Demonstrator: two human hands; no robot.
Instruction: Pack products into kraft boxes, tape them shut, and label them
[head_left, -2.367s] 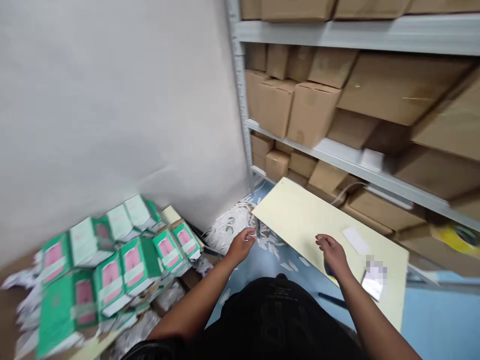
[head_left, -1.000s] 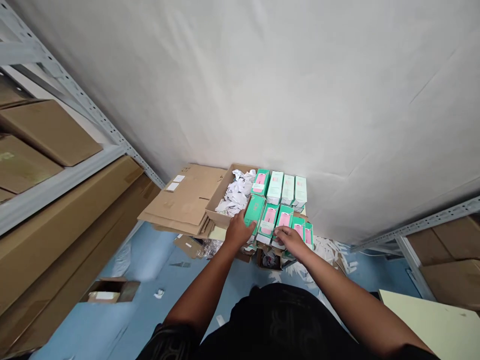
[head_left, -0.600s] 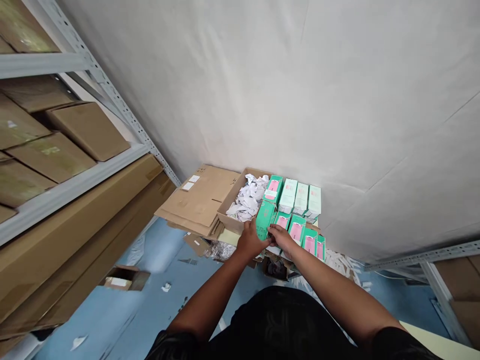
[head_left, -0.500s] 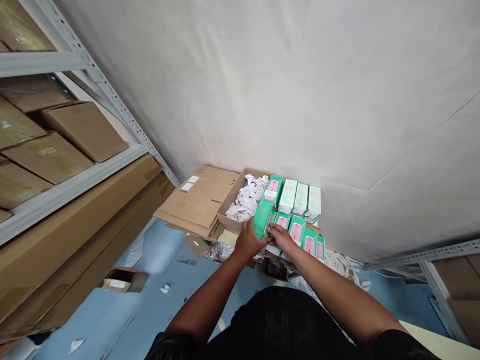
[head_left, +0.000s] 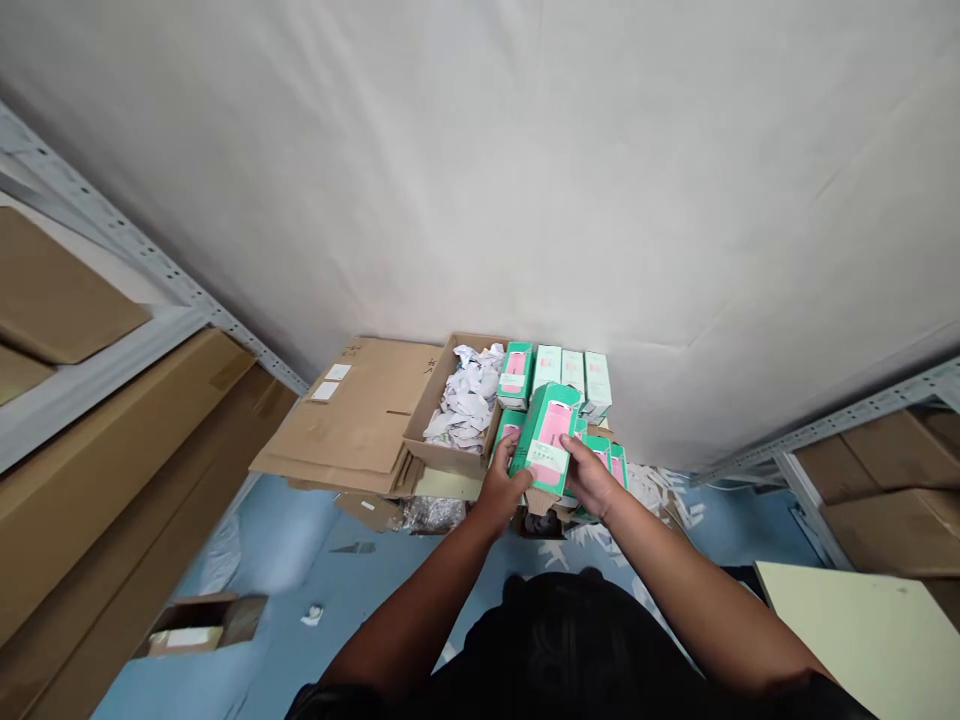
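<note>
Between my two hands is a green box with a pink panel (head_left: 553,430), raised above the other boxes and tilted, its panel facing me. My left hand (head_left: 504,492) grips its lower left side, the thumb over the bottom edge. My right hand (head_left: 589,476) holds the right side, fingers at the pink panel. Brown corrugated card (head_left: 540,502) shows at the box's lower end. Behind it stand pale mint boxes (head_left: 596,382) and another green box (head_left: 515,372). More green boxes (head_left: 617,466) sit beside my right hand, partly covered by it.
Left of the boxes is an open carton (head_left: 418,440) full of crumpled white paper (head_left: 471,395). Flattened cardboard (head_left: 360,410) lies farther left. Shelving with cartons (head_left: 67,285) flanks the left side, and more cartons (head_left: 892,500) the right. Paper scraps (head_left: 667,490) litter the blue floor.
The green box has been lifted and turned so its pink panel faces up toward me. My right hand has moved onto its right side. The view has shifted to the right.
</note>
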